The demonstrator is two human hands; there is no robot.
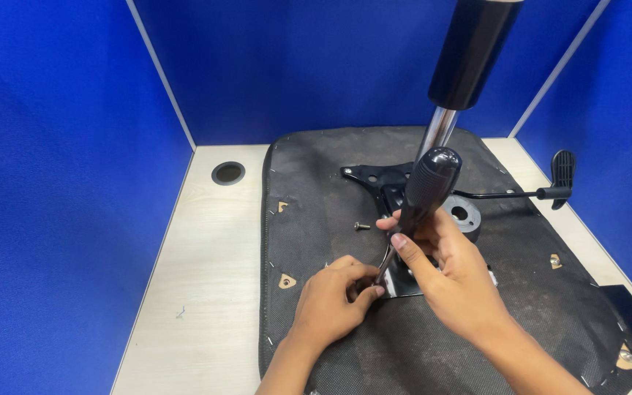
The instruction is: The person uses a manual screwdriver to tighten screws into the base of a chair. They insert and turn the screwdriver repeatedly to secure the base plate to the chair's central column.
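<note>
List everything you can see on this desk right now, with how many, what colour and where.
Upturned fabric-covered chair seat: one, black, covering most of the desk.
Pale wooden desk: one, beige, between blue partition walls.
Round cable hole: one, dark, desk's far left.
Metal mounting plate: one, black, on the seat's middle.
Gas-lift cylinder: one, black and chrome, rising from the plate.
Adjustment lever with paddle: one, black, far right.
Loose screw: one, silver, on the seat left of the plate.
Black-handled screwdriver: one, tilted, tip at the plate.
Left hand: steadying the tip.
Right hand: gripping the screwdriver.
</note>
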